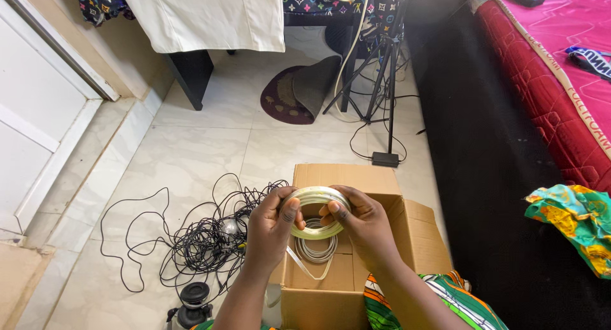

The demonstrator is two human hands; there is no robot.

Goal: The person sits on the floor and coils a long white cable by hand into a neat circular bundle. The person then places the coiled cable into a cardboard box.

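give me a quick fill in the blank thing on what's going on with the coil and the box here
1. Both hands, left hand and right hand, hold a pale coil of flat cable above an open ____ box.
2. Inside the box lies a second ____.
3. The tangle of thin wires on the floor is ____ in colour.

Missing words: cardboard; coil; black

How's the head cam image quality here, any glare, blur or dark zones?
Head view: sharp on both hands, left hand, right hand, and the pale cable coil; soft sheen on floor tiles; the area beside the red mattress is underexposed; edges slightly wide-angle warped.
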